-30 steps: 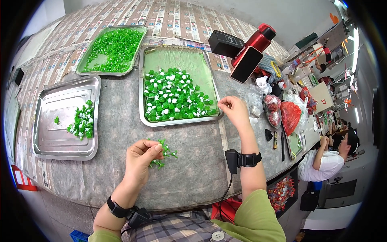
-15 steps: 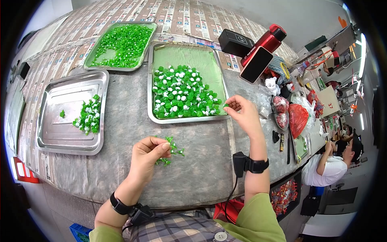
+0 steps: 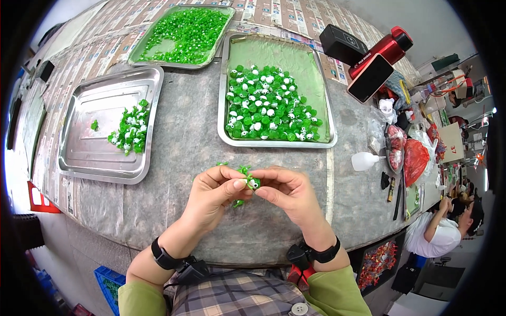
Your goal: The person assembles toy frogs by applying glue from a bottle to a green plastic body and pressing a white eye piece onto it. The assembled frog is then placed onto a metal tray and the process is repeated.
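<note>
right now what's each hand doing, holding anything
Left hand: fingers pinched on the small green piece.
Right hand: fingers pinched on the same piece.

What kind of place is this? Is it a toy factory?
Probably a small assembly workshop: metal trays heaped with little green and white parts, both hands joining one piece, and another worker seated nearby.

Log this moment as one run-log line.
left hand: pinching green piece | right hand: pinching same piece | loose green pieces: on table beneath
</note>
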A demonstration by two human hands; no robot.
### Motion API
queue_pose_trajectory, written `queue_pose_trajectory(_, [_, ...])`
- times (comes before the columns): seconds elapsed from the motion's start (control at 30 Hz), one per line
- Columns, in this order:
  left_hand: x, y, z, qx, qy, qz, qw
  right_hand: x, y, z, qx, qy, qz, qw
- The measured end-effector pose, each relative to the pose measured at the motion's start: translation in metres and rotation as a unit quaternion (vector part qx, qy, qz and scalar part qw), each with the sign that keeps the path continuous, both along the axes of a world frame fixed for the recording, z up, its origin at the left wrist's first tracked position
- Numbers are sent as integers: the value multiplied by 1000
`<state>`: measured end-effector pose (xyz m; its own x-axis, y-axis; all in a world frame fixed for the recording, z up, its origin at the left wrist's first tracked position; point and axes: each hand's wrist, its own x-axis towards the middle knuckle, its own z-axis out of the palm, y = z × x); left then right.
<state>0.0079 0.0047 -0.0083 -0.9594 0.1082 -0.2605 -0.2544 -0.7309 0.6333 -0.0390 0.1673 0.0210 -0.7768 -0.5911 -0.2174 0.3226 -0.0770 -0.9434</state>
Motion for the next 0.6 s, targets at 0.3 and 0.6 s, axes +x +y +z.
queue_pose_trajectory(0.3, [2,4,3,-122,18,34,992,2,9,0,-41,36,-72,996])
queue_pose_trajectory(0.6, [2,6,2,-185,54,50,980,6,4,0,-24,46,-78,996])
